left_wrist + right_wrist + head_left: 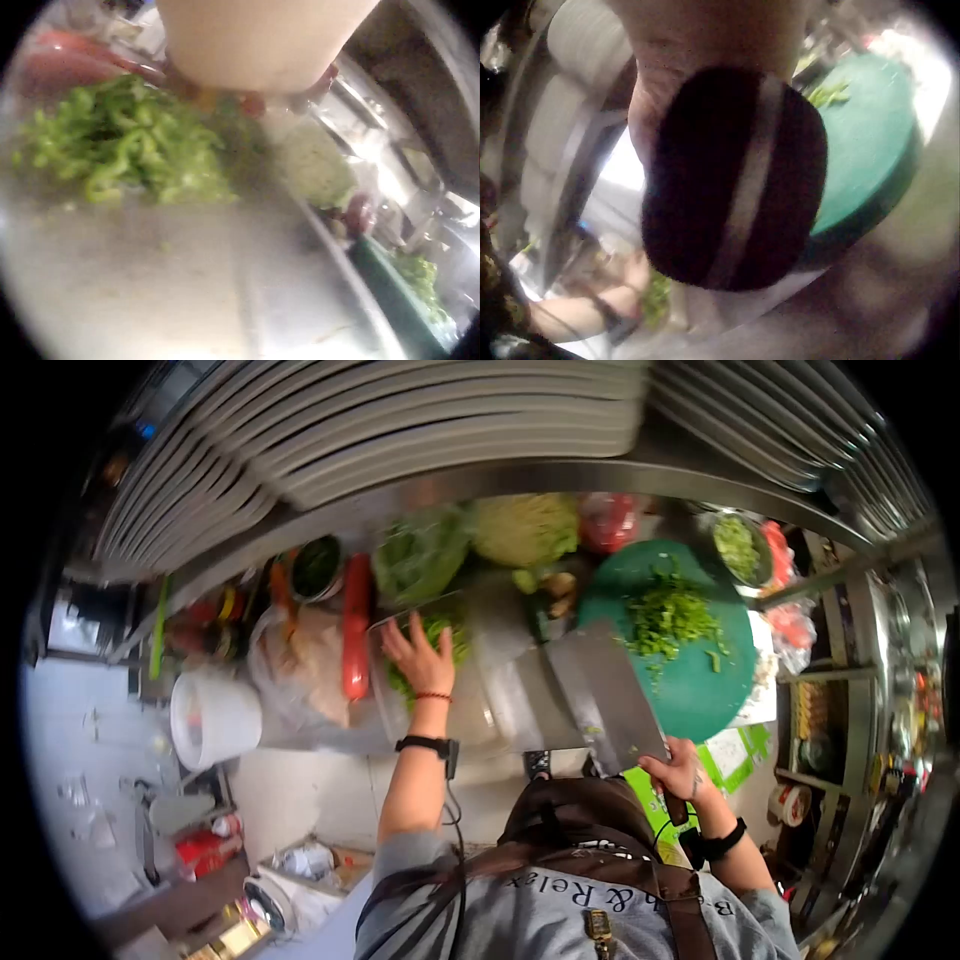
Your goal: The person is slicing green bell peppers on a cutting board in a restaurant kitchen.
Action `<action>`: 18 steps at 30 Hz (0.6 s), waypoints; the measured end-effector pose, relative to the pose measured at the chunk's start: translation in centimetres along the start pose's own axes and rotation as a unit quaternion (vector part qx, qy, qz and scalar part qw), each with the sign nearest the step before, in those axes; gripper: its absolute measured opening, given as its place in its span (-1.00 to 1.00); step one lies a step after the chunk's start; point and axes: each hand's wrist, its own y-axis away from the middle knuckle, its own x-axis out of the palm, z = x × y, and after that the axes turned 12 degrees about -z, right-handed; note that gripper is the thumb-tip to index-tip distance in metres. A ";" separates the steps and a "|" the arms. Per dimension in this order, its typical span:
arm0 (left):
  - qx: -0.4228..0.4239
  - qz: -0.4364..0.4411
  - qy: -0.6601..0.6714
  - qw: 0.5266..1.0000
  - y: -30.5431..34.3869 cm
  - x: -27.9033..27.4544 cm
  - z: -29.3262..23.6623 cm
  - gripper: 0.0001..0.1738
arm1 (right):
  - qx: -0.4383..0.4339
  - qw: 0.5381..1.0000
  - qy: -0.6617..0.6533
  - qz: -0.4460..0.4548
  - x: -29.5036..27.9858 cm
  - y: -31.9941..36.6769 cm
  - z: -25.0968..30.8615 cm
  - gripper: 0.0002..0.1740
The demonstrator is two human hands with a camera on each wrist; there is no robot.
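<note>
My left hand (420,657), fingers spread, is over the sliced green peppers (127,142) in a shallow tray (475,710). My right hand (682,770) grips a cleaver (605,685) by its dark handle, the broad blade tilted between the tray and the round green cutting board (610,585). The dark butt of the handle (735,180) fills the middle of the right wrist view. A loose heap of chopped greens (672,615) lies on the board. Some green bits cling to the blade.
Behind the tray sit a bagged green vegetable (420,555) and a cabbage (525,528). To the left are a red packaged sausage (356,630) and a white bucket (212,718). A bowl of chopped greens (738,548) stands beyond the board. Stacked plates (430,420) line the shelf above.
</note>
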 end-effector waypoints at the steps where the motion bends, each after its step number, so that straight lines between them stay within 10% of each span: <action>1: 0.014 -0.013 0.072 0.997 -0.6 -0.4 -2.0 -0.39 | 0.007 0.999 -0.015 -0.048 -2.1 1.1 -1.8 -0.80; 9: 0.084 0.199 0.362 0.907 1.0 7.7 -22.8 -0.52 | 0.060 0.919 -0.184 -0.344 -11.3 -0.4 -11.9 -0.81; 18: 0.213 0.382 0.416 0.797 0.6 17.9 -36.2 -0.49 | 0.062 0.966 -0.160 -0.192 -16.2 -10.0 -8.5 -0.76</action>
